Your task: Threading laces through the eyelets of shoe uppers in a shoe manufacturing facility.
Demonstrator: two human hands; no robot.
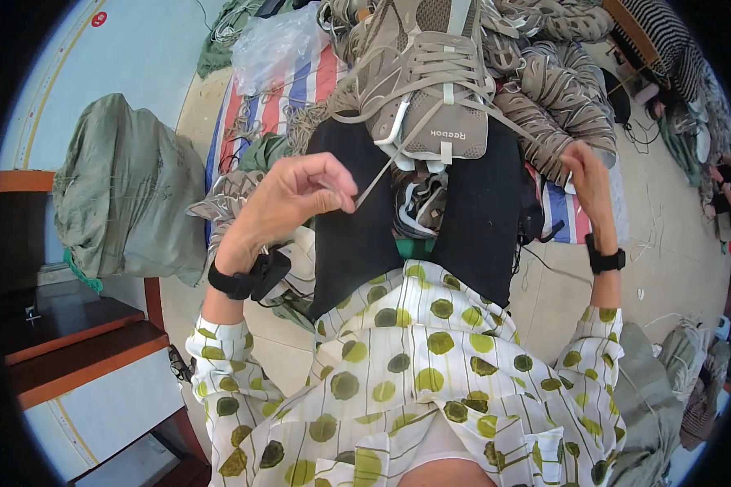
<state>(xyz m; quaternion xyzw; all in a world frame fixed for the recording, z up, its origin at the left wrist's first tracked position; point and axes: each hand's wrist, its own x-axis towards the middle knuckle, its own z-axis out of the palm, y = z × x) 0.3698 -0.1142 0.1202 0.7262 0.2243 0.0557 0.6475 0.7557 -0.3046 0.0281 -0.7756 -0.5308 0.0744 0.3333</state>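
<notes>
A beige-grey shoe upper (445,65) lies across my knees with its tongue toward me, its shoelace (386,169) threaded through the eyelets. One end of the lace runs down to my left hand (294,199), where thumb and fingertips pinch it to the left of the tongue. From the upper's other side a lace end stretches out to my right hand (586,180). Its fingers are closed on that end, partly turned from view. Between the two hands the lace spreads wide on both sides of the tongue.
Piles of similar shoe uppers (552,93) lie beyond my knees on a striped sheet (296,81). A clear plastic bag (272,49) and loose laces rest at its left. A full olive sack (126,191) stands at my left by a brown wooden cabinet (81,341).
</notes>
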